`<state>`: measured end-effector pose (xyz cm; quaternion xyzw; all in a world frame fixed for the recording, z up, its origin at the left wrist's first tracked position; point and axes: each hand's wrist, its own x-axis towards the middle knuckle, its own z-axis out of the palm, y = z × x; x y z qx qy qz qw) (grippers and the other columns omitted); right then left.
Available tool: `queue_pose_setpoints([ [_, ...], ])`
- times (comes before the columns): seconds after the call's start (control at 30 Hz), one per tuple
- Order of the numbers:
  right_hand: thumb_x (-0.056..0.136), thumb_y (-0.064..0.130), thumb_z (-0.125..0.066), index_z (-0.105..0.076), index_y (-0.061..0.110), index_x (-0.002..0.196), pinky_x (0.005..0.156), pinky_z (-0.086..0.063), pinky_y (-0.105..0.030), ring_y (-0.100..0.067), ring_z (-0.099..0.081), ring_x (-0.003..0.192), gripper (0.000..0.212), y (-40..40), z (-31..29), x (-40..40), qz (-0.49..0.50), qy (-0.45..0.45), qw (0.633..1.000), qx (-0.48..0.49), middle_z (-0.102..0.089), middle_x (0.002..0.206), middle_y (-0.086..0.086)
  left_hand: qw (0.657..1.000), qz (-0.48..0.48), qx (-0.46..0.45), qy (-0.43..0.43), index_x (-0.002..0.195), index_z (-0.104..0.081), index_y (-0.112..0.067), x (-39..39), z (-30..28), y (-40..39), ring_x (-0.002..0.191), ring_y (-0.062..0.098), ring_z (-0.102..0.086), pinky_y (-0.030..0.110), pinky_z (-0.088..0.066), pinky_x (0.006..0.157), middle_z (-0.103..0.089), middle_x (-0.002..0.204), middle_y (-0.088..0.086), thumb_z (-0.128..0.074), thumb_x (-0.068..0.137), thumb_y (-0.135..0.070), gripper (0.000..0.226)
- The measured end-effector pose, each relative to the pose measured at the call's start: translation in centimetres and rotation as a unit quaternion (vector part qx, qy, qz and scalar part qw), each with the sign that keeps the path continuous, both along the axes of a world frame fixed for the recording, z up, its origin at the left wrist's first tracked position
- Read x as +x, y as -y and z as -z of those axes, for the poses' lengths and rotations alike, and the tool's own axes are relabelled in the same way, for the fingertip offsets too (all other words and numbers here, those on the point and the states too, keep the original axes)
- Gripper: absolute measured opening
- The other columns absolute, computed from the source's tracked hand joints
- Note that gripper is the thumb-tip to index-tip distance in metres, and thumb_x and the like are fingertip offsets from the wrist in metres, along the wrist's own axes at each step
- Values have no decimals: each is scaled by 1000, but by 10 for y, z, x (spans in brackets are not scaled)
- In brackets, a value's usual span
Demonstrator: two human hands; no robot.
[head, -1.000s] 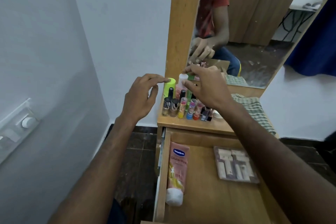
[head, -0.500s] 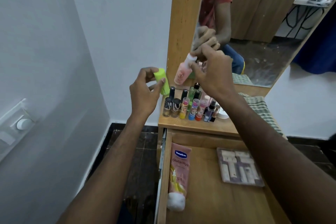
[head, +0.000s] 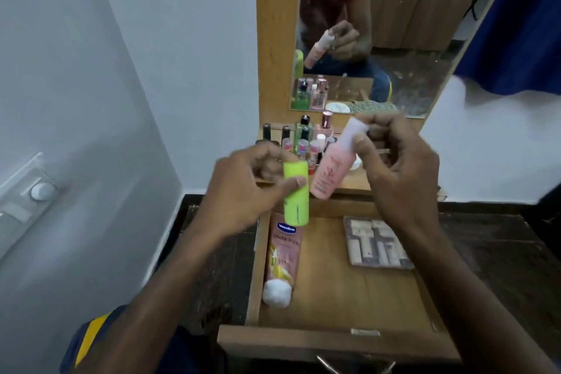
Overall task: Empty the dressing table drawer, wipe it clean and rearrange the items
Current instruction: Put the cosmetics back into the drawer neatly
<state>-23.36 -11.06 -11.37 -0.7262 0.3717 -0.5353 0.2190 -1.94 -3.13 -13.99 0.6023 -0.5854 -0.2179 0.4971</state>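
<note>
Pulled-out wooden drawer (head: 343, 340) sits nearest w/ a pink Vaseline tube (head: 280, 261) along its left wall, compact palette (head: 378, 243) back right. Above, left hand (head: 243, 191) pinches a lime-green cylindrical bottle (head: 296, 197); right hand (head: 400, 170) grips a pink bottle w/ white cap (head: 334, 164). Small nail-polish bottles (head: 303, 143) stand behind.

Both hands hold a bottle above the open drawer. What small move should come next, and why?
Probably lower the green bottle in the left hand into the drawer, beside the Vaseline tube: it hangs over that spot, and bare wood shows there.

"Vaseline" logo on pink tube (head: 282, 255), "10x" lower on it
</note>
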Motion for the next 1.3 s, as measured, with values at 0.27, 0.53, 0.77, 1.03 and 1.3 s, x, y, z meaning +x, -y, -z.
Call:
queue_pose_setpoints([
  [0.27,101,21,-64,-67,26,110,67,-48,-16,5,-63,78,10,8,79,-30,-50,-238,949,202,-67,89,14,981,12,175,79,100,-72,-30,-32,67,17,78,-4,-70,8,-52,64,-75,88,-12,-90,81,-36,27],
  [0.53,101,18,-62,-73,20,120,69,-39,-24,-9,-60,91,22,46,107,-9,-65,-366,889,268,-69,103,7,968,19,196,157,105,-74,-24,-40,99,61,89,3,-70,32,-61,87,-75,102,-10,-86,86,-34,24],
  [0.77,93,19,-74,-69,19,133,88,-48,-23,-14,-68,111,40,46,118,-21,-67,-399,893,197,-75,121,0,962,6,142,233,111,-74,-21,-46,108,61,90,7,-69,21,-53,82,-76,102,-5,-79,93,-30,20],
  [1.03,74,38,-92,-42,41,152,96,-46,-28,-11,-46,121,93,24,108,-48,-189,-575,784,136,-43,141,8,915,129,223,311,141,-55,-30,-35,101,44,111,9,-52,27,-52,97,-47,134,-9,-97,68,-40,84],
  [1.3,79,39,-88,-46,35,148,101,-52,-37,-19,-51,127,81,24,124,-37,-147,-546,815,125,-48,140,2,925,103,214,297,140,-56,-26,-41,105,47,106,14,-61,34,-59,95,-49,140,-2,-92,77,-22,73],
])
